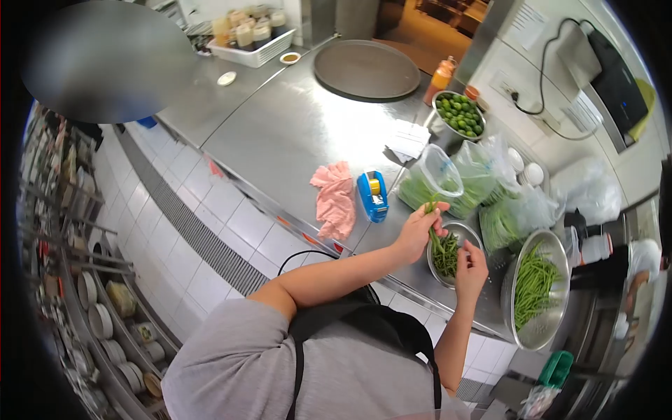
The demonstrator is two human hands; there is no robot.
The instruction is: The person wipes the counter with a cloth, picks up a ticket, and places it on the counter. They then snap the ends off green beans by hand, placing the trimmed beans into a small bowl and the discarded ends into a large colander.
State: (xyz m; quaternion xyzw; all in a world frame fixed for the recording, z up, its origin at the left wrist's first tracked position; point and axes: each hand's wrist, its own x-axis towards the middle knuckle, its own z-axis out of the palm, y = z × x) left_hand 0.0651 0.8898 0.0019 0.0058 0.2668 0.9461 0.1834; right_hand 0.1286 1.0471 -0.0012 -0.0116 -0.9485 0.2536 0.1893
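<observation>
My left hand (418,234) is closed around a small bunch of green beans (435,241), held above a metal bowl (477,236). Inside that bowl lies a heap of short, darker green bean pieces (446,260). My right hand (471,270) hovers at the bowl's right rim with its fingers pinched together; whatever is between them is too small to make out. To the right stands a tilted metal colander (554,332) with long green beans (533,290) in it. Behind the bowl are clear plastic bags of green vegetables (500,224).
A blue tape dispenser (372,197) and a pink cloth (334,199) lie left of my hands. Farther back are white papers (407,140), a pot of green limes (458,115), an orange squeeze bottle (440,79) and a round dark tray (367,68). The counter's front edge runs close to my body.
</observation>
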